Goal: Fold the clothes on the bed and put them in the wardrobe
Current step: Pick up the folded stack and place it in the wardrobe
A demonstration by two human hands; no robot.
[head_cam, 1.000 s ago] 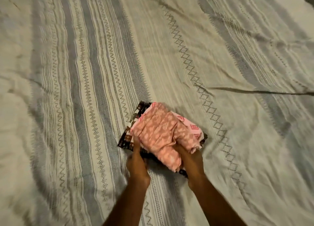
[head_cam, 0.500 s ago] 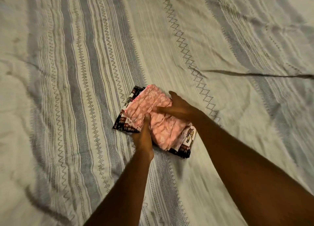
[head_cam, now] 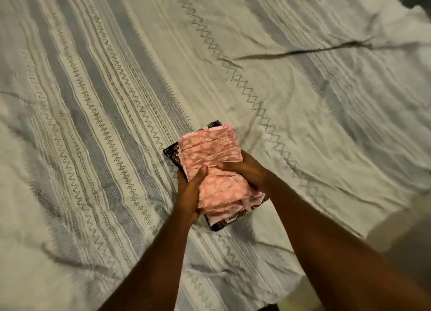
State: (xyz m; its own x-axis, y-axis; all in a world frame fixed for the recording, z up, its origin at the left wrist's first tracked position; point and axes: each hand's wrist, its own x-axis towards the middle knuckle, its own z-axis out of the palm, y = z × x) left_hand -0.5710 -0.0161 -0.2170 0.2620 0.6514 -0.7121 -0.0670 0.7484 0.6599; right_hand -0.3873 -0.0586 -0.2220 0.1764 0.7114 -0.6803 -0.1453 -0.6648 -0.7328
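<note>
Dim warm light, soft motion blur, curved edges.

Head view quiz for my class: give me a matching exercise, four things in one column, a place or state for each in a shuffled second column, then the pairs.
1. pink garment
2. dark patterned garment
3. left hand
4. bedspread

A. grips the stack's left side
B. striped, spread under everything
C. top of the stack
D. bottom of the stack, only edges showing

Pairs: 1-C, 2-D, 3-A, 4-B
</note>
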